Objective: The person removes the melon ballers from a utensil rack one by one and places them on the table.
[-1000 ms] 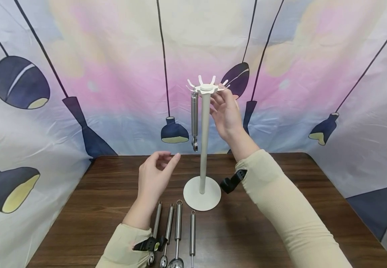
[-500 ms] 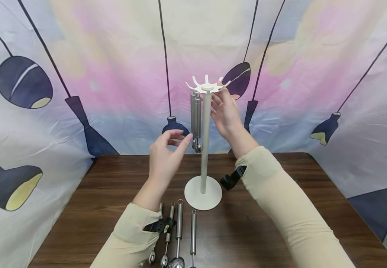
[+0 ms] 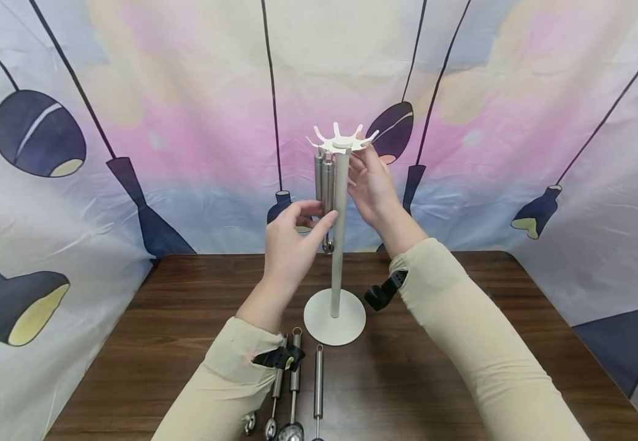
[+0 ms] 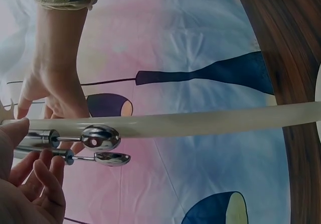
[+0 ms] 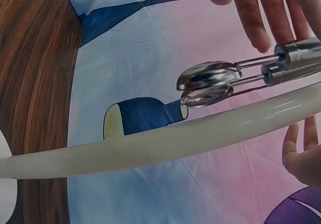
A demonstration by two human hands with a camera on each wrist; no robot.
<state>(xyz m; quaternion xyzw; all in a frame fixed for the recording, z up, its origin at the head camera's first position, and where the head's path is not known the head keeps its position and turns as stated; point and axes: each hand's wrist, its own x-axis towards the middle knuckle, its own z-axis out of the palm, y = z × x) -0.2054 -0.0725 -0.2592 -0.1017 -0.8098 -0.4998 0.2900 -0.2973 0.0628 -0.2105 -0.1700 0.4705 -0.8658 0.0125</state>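
Two small steel scoops [image 4: 103, 137] hang side by side from the white utensil stand [image 3: 337, 245], left of its pole. My left hand [image 3: 291, 242] has its bent fingers and thumb around their handles [image 3: 327, 184], the thumb tip in front near the pole. In the left wrist view, my left hand's fingertips [image 4: 45, 156] lie at the lower handle. My right hand [image 3: 372, 187] is up behind the pole on the right and holds the edge of the stand's hook ring [image 3: 342, 145]. Part of its fingers is hidden behind the pole.
More steel utensils lie on the brown wooden table [image 3: 434, 343] in front of the stand, including a round-bowled scoop [image 3: 292, 432] and a long-handled utensil [image 3: 319, 383]. My left sleeve hides some of them. A lamp-patterned cloth [image 3: 186, 122] hangs behind.
My left hand has risen and moved right to the hanging scoops. The hook ring has turned, bringing a second scoop into view beside the first. My right hand has stayed at the ring.
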